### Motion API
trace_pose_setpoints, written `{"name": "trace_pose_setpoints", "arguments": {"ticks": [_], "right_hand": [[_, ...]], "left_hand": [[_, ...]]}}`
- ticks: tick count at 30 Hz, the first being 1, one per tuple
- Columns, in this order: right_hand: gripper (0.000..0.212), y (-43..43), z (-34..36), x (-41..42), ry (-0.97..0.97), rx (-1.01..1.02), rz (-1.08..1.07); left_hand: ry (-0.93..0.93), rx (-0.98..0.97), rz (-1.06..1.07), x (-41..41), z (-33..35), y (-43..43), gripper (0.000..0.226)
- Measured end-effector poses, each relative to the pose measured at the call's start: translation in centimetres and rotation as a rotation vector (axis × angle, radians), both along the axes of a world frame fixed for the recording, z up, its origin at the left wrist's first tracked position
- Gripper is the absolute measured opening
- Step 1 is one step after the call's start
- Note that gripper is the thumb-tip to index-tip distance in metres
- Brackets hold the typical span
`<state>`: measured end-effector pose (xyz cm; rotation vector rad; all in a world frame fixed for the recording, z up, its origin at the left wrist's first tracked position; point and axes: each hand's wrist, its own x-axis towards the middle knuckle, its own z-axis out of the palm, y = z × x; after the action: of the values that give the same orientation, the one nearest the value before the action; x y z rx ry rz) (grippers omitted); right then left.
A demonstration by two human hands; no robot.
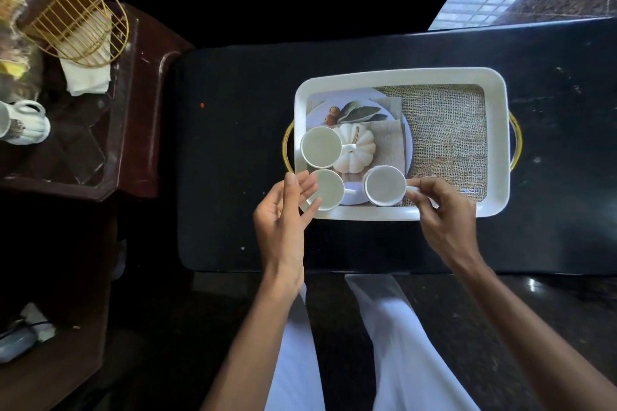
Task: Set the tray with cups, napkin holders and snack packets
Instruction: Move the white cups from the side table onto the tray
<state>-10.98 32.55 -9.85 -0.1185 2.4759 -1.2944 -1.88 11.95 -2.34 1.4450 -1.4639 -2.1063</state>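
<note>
Right grip pinches the handle of the near-right cup, thumb and fingers curled narrowly round it. That cup sits upright in the white tray by the near rim, just left of the grip. Left grip is open and holds nothing. Its fingers are straight and loose and lie over the left rim of the near-left cup; can't tell how firm the contact is. That cup is in the tray's near-left corner, handle pointing right. Far-left cup sits just behind it, apart from both grips. Tray with gold handles rests on the black table. Well to the left, on the brown side stand, are a gold wire napkin holder with white napkins and a fourth cup.
</note>
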Motion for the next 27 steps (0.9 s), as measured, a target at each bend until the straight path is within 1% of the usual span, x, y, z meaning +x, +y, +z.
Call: {"name": "trace_pose_setpoints", "arguments": {"ticks": [5, 7, 11, 16, 19, 21, 24, 27], "right_hand": [[0.013, 0.0, -0.5, 0.3, -0.004, 0.015, 0.012], [0.015, 0.0, -0.6, 0.5, -0.005, 0.019, 0.019], [0.011, 0.0, -0.9, 0.7, 0.007, 0.057, 0.024], [0.013, 0.2, -1.0, 0.8, 0.021, 0.094, 0.061], [0.021, 0.1, -0.5, 0.9, 0.025, 0.118, 0.076], [0.029, 0.0, 0.2, 0.9, 0.07, 0.163, 0.103], [0.036, -0.8, 2.1, 1.0, 0.196, 0.246, 0.142], [0.032, -2.9, 4.2, 1.3, 0.262, 0.212, 0.124]], "left_hand": [[0.0, -0.004, 0.0, 0.4, -0.1, -0.5, 0.039], [0.003, -0.011, 0.005, 0.6, -0.1, -0.9, 0.037], [0.01, -0.024, 0.01, 1.1, 0.0, -1.8, 0.032], [0.002, -0.033, 0.024, 1.9, 0.0, -2.8, 0.034], [0.01, -0.024, 0.04, 2.4, 0.1, -3.6, 0.035], [0.023, -0.009, 0.06, 2.7, 0.4, -4.1, 0.04], [0.029, 0.01, 0.093, 3.3, 1.0, -5.4, 0.047], [0.028, -0.018, 0.112, 4.0, 1.7, -7.3, 0.047]]}}
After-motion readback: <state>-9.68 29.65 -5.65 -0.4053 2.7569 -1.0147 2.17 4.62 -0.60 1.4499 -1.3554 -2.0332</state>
